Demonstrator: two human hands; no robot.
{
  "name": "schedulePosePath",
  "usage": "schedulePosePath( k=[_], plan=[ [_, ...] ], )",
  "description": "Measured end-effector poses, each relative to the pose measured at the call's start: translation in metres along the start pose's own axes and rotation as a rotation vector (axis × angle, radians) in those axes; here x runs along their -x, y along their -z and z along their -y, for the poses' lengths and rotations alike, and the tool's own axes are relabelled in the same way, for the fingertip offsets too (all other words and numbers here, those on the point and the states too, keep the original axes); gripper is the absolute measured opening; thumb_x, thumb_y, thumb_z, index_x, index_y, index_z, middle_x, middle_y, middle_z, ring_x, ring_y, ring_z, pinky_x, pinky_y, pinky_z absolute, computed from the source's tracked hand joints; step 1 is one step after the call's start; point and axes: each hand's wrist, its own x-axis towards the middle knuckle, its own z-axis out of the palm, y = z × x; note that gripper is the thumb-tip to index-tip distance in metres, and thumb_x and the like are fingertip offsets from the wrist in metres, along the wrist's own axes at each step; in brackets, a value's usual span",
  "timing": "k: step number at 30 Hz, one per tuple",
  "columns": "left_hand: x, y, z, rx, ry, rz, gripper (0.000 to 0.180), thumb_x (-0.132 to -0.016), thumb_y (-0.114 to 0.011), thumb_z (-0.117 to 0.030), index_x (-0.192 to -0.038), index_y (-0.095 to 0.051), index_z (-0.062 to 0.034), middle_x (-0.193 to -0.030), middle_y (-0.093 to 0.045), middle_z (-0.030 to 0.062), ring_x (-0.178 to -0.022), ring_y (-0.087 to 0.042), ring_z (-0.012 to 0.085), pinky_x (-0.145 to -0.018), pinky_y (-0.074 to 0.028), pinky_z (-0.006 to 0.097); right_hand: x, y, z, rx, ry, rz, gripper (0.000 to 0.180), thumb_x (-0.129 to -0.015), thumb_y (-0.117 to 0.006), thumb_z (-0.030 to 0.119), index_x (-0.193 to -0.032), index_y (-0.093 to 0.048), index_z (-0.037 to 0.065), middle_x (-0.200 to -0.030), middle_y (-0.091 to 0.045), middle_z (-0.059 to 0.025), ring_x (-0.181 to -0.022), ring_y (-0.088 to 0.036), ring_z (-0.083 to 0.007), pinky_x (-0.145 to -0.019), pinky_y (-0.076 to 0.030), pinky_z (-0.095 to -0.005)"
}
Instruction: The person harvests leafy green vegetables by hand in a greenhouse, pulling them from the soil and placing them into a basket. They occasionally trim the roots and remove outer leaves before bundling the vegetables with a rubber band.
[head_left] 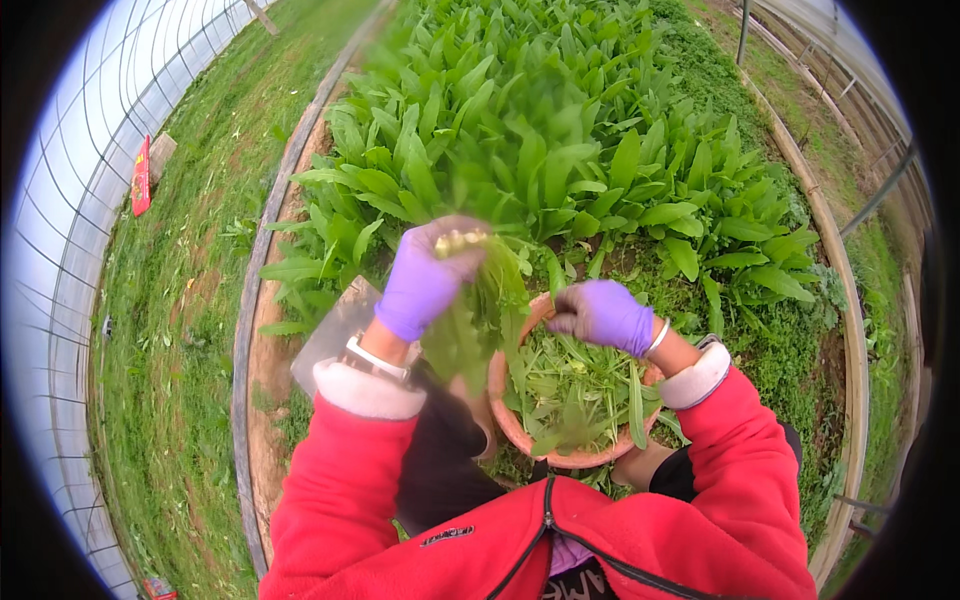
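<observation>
My left hand (432, 275), in a purple glove, is closed around a bunch of long-leaved greens (478, 315). Pale cut stem ends show at its fingers, and the leaves hang down, blurred by motion. Lower and to the right, my right hand (605, 317), also gloved in purple, has its fingers pinched together above the basin's rim. A narrow green leaf (554, 270) stands up at those fingertips. Beneath my hands sits a round terracotta-coloured basin (502, 408), holding many loose leaves and trimmings (570, 385). The fingertips of my right hand are partly hidden.
A dense bed of leafy plants (540, 130) grows ahead, with wooden edging (262, 260) on the left and a board (838, 270) on the right. A translucent sheet (325, 335) lies by my left forearm. Beyond the grass, a greenhouse wall (60, 290) curves up.
</observation>
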Motion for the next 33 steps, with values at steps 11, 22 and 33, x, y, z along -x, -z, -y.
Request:
schedulePosePath(
  k=[11,22,33],
  plan=[
    [0.004,0.007,-0.007,0.033,-0.078,-0.182,0.023,-0.084,-0.070,0.002,-0.107,-0.069,0.0002,-0.089,-0.071,0.0040,-0.069,-0.061,0.0062,-0.060,-0.049,0.019,-0.037,-0.089,-0.034,-0.237,-0.202,-0.097,0.024,-0.092,-0.053,0.019,-0.099,-0.069,0.003,-0.086,-0.070,-0.0149,-0.069,-0.069,-0.0291,-0.065,-0.055,-0.0428],
    [0.003,-0.002,-0.008,0.148,-0.052,-0.150,0.025,-0.085,-0.068,0.004,-0.109,-0.068,0.0025,-0.093,-0.071,0.0058,-0.066,-0.062,0.0099,-0.062,-0.053,0.023,-0.041,-0.018,0.001,-0.509,0.200,-0.705,0.068,-0.090,-0.070,0.032,-0.145,-0.042,0.005,-0.138,-0.055,-0.0193,-0.127,-0.054,-0.0310,-0.108,-0.043,-0.0383],
    [0.007,-0.015,-0.008,0.116,-0.024,-0.116,0.035,-0.082,-0.075,0.001,-0.116,-0.067,0.0016,-0.097,-0.070,0.0043,-0.083,-0.064,0.0099,-0.077,-0.053,0.024,-0.058,-0.035,0.034,-1.367,0.240,-0.345,0.037,-0.097,-0.057,0.011,-0.132,-0.055,-0.002,-0.124,-0.064,-0.0088,-0.113,-0.057,-0.0143,-0.100,-0.044,-0.0291]
  ],
)
